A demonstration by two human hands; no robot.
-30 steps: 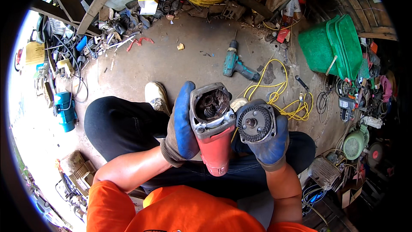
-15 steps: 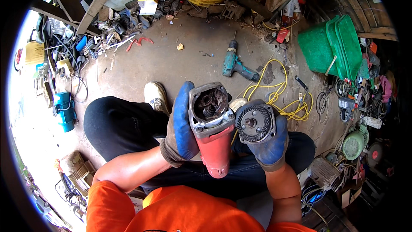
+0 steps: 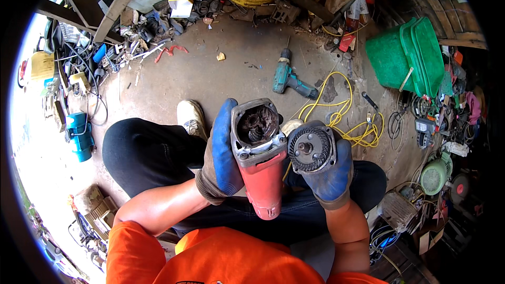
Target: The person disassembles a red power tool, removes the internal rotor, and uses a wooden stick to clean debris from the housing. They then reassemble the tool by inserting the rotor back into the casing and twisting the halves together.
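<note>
My left hand (image 3: 221, 155), in a blue and grey glove, grips a red power-tool body (image 3: 260, 189) with its grey metal gear housing (image 3: 244, 150) upward and open, showing dark greasy parts inside. My right hand (image 3: 331, 176), gloved alike, holds a round bevel gear on a metal flange (image 3: 313, 152), a short shaft at its centre, just right of the housing. Both pieces are held above my bent legs (image 3: 142, 155).
A teal cordless drill (image 3: 289, 79) and coiled yellow cord (image 3: 363, 137) lie on the concrete floor (image 3: 200, 58). A green plastic bin (image 3: 389, 58) stands at right, a blue motor-like unit (image 3: 79, 137) at left. Cables, scrap, tools and wooden beams surround the floor space.
My hands and the two pieces have shifted very slightly; both grips are unchanged.
</note>
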